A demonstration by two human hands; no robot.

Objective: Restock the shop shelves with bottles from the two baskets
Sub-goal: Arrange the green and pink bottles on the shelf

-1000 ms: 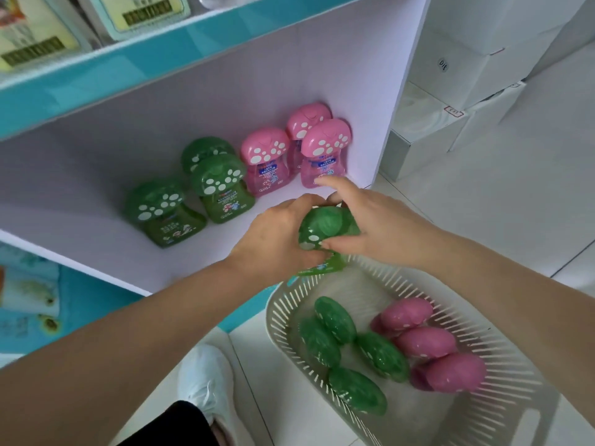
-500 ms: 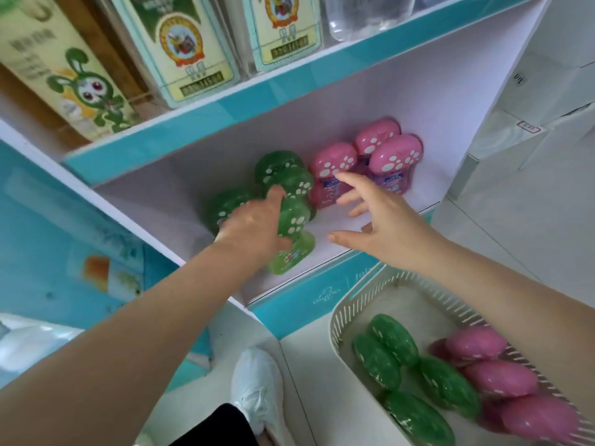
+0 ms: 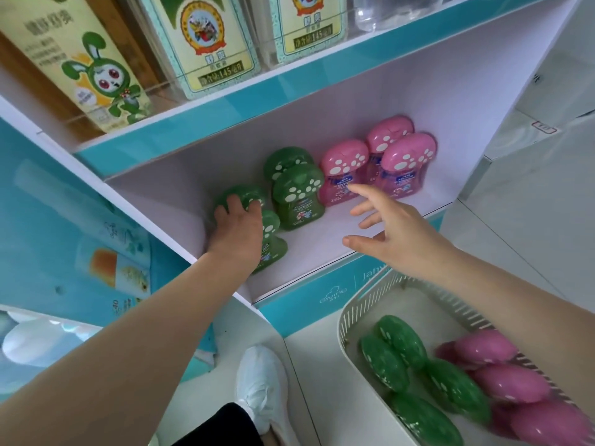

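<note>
On the white lower shelf [image 3: 322,252] stand green mushroom-cap bottles [image 3: 297,194] on the left and three pink ones [image 3: 402,165] on the right. My left hand [image 3: 236,230] grips a green bottle [image 3: 272,244] standing near the shelf's front left, and its fingertips reach the cap of the green bottle behind it [image 3: 248,194]. My right hand [image 3: 392,230] hovers over the shelf's front edge, fingers spread and holding nothing, just short of the front pink bottle [image 3: 343,175]. The white slotted basket [image 3: 370,291] at lower right holds several green bottles [image 3: 399,342] and pink bottles [image 3: 512,381].
The shelf above carries tall boxed products [image 3: 212,43] behind a teal edge. White cartons [image 3: 531,133] stand to the right of the shelf unit. My white shoe [image 3: 260,381] is on the pale floor beside the basket. A teal side panel [image 3: 64,236] lies to the left.
My left hand carried the green bottle from above the basket onto the shelf and set it in front of the left green bottle. My right hand let go and stretched toward the pink bottles.
</note>
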